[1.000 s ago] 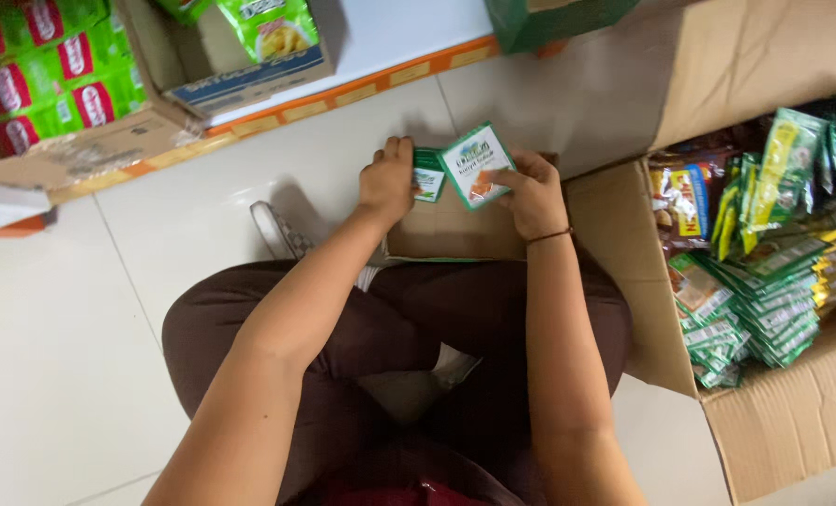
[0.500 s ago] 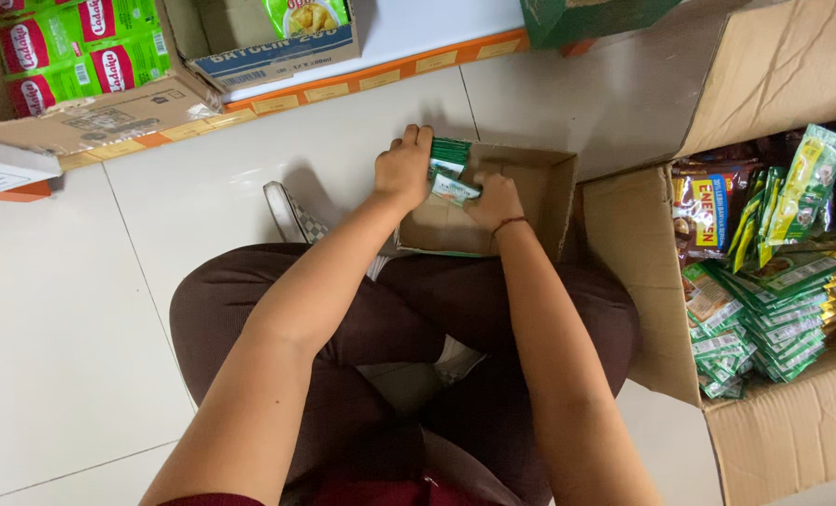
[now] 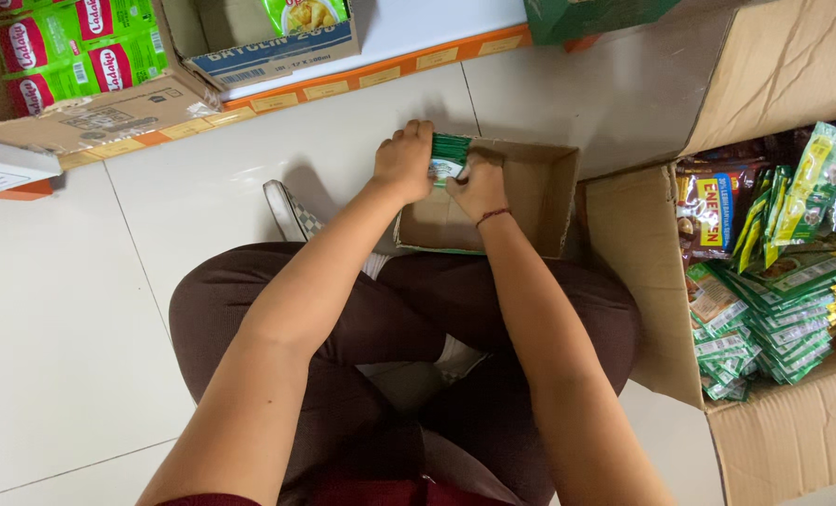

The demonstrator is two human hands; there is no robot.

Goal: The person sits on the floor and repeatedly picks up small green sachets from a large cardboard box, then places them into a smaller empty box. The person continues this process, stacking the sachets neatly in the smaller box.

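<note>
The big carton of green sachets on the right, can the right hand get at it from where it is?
Probably yes. The right hand is in the small box, and the big carton beside it stands open-topped, its green sachets uncovered, with nothing between.

green sachets (image 3: 449, 157) lowered from mid-air | now in small box (image 3: 530, 201) | both hands followed

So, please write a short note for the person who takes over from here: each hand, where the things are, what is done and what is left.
Left hand and right hand: both grip the green sachets, pressed at the left end of the small open brown cardboard box.
Done: that bundle is inside the box.
Left: the rest of the box is bare; many green sachets lie in the large cardboard box on the right.
</note>
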